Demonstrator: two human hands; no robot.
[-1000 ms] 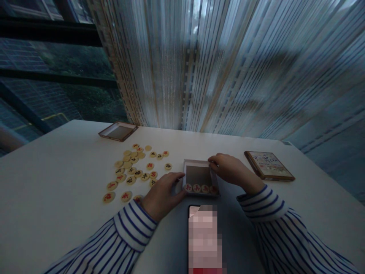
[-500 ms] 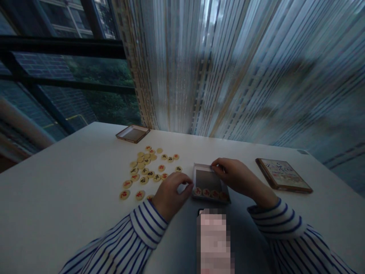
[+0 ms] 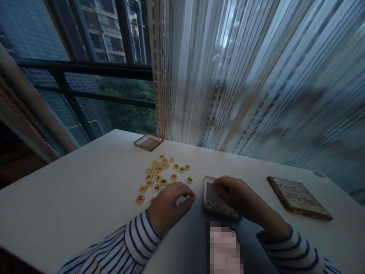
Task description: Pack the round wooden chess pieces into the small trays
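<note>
My left hand (image 3: 171,207) hovers over the table just left of an open box. Its thumb and index finger curl together into a pinch, with nothing visible in them. My right hand (image 3: 242,198) reaches over the open box (image 3: 204,192), its fingers bent down and closed; whatever they hold is hidden. Inside the box, a row of xiangqi pieces (image 3: 217,206) with red characters lies along the near side. More xiangqi pieces (image 3: 157,187) are scattered past my left hand, some showing red or black characters, others blank.
An open box lid (image 3: 138,144) lies at the far left of the white table (image 3: 85,182). To the right rests a flat picture-covered box (image 3: 299,198). Close to me, a pixelated object (image 3: 225,247) lies below the open box. A striped curtain (image 3: 194,95) hangs behind.
The view has turned left, so everything appears farther right and lower. My right hand's fingers moved from the box's far edge to over its inside. My left hand is slightly farther from the box.
</note>
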